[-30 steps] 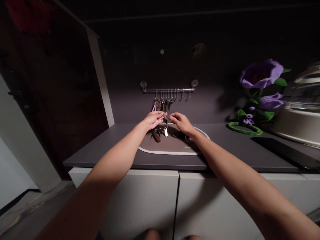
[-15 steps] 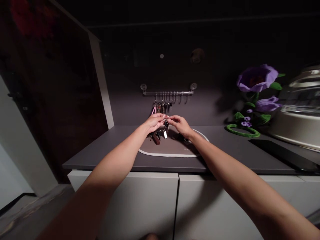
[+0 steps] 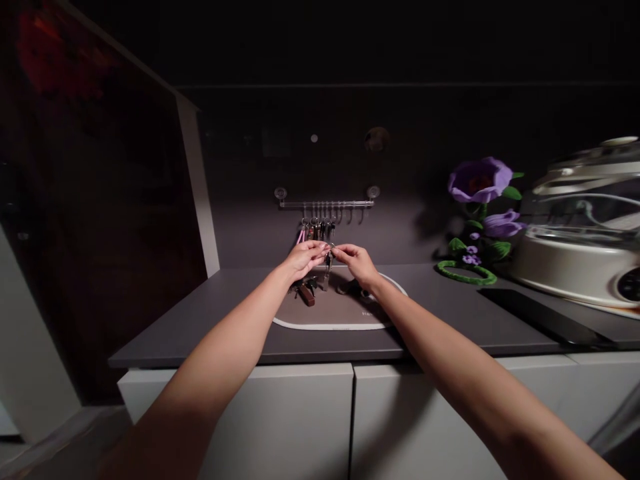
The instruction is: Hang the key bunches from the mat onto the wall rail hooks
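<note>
Over the brown mat [image 3: 340, 313], a small bunch of keys [image 3: 328, 261] dangles between my two hands. My left hand [image 3: 305, 259] pinches its ring from the left, palm partly turned up. From the right, my right hand [image 3: 357, 260] has its thumb and fingertips closed on the same ring. Just behind, several key sets [image 3: 320, 230], one with a pink strap, hang on a clear hook rail [image 3: 327, 205]. On the mat lie more keys with a reddish-brown fob [image 3: 307, 295]. A dark item [image 3: 353, 288] beside my right hand is partly hidden.
Purple felt flowers [image 3: 480, 180] with a green ring base stand on the counter [image 3: 440, 320] at right. Beyond them is a cream appliance with a clear cover [image 3: 575, 267]; a flat black slab [image 3: 540, 317] lies in front. White cabinet doors [image 3: 280, 413] are below.
The view has tilted up and turned slightly right. Both hands stay together at the key ring; the dangling keys have swung and now hang narrower.
</note>
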Motion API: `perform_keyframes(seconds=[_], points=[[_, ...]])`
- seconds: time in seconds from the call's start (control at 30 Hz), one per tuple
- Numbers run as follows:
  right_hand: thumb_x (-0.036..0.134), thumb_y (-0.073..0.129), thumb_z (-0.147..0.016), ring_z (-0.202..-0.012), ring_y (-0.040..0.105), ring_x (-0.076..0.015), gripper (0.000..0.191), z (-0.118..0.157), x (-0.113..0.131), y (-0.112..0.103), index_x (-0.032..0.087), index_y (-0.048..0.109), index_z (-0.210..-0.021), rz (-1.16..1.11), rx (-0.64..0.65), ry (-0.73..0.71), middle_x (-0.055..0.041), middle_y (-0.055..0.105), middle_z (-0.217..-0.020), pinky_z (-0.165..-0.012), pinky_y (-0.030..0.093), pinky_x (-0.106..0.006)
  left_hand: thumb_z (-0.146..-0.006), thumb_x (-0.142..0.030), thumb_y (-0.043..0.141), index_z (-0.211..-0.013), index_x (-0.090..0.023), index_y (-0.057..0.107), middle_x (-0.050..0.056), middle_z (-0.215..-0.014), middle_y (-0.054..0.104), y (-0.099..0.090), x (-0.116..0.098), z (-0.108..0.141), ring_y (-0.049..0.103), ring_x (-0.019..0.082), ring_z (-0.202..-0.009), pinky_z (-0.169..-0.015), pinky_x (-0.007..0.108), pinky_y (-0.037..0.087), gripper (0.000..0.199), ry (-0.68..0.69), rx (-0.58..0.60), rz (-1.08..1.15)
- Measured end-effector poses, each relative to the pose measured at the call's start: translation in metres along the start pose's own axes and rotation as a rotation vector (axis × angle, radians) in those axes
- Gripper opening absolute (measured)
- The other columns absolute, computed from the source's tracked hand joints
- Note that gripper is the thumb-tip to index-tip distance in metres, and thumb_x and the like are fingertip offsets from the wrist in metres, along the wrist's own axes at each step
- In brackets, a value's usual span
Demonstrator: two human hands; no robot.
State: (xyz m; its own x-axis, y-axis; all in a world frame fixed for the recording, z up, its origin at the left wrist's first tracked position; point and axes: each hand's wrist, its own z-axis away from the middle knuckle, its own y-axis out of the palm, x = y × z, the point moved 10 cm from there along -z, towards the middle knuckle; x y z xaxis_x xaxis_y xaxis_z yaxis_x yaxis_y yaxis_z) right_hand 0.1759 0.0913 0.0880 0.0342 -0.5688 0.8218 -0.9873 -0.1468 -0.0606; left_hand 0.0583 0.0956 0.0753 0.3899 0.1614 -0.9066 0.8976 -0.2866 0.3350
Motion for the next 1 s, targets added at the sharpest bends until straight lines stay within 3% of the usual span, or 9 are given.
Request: perform_keyframes(seconds=[0.23,0.4,0.53,0.7,1.0], points=[[0.039,0.072,-0.055,-0.067,0.055,-0.0077,0.032,-0.006,-0.004,-0.017,0.016,0.059,-0.074,-0.204,-0.123,0.091,0.0012,0.059,-0.072,-0.073,0.048,-0.026,-0.073,-0.017,0.062,-0.076,-0.012,0.059,0.008,-0.089,0.065,-0.011,0.000,0.000,0.062,0.012,-0.079,-0.085,0.035,0.045,0.007,-0.005,-0.081,-0.210],[0.039,0.070,-0.058,-0.060,0.051,-0.0064,0.031,-0.022,0.006,-0.026,0.016,0.055,-0.073,-0.199,-0.187,0.084,0.0025,0.054,-0.066,-0.065,0.049,-0.025,-0.073,-0.014,0.058,-0.073,-0.012,0.059,0.004,-0.074,0.064,-0.017,-0.008,0.001,0.060,0.010,-0.067,-0.074,0.028,0.046,0.003,0.068,-0.162,-0.574],[0.036,0.065,-0.064,-0.055,0.047,-0.0057,0.026,-0.041,0.013,-0.032,0.016,0.051,-0.072,-0.167,-0.235,0.086,0.0034,0.050,-0.061,-0.058,0.049,-0.024,-0.071,-0.012,0.057,-0.066,-0.013,0.061,0.003,-0.063,0.062,-0.008,-0.016,0.000,0.057,0.012,-0.063,-0.069,0.025,0.045,0.007,0.204,-0.123,-0.891],[0.026,0.057,-0.072,-0.055,0.050,-0.0065,0.014,-0.061,0.017,-0.034,0.017,0.047,-0.070,-0.162,-0.288,0.119,0.0030,0.050,-0.063,-0.055,0.048,-0.023,-0.072,-0.015,0.054,-0.069,-0.014,0.065,0.004,-0.069,0.065,-0.003,-0.011,-0.004,0.057,0.014,-0.068,-0.068,0.024,0.042,0.011,0.281,-0.056,-1.189],[0.018,0.050,-0.074,-0.050,0.048,-0.0062,0.006,-0.082,0.007,-0.037,0.016,0.047,-0.069,-0.140,-0.382,0.165,0.0041,0.049,-0.058,-0.056,0.049,-0.025,-0.073,-0.015,0.052,-0.073,-0.014,0.067,0.005,-0.072,0.065,-0.002,-0.009,-0.005,0.055,0.013,-0.067,-0.067,0.024,0.041,0.015,0.317,-0.035,-1.338]])
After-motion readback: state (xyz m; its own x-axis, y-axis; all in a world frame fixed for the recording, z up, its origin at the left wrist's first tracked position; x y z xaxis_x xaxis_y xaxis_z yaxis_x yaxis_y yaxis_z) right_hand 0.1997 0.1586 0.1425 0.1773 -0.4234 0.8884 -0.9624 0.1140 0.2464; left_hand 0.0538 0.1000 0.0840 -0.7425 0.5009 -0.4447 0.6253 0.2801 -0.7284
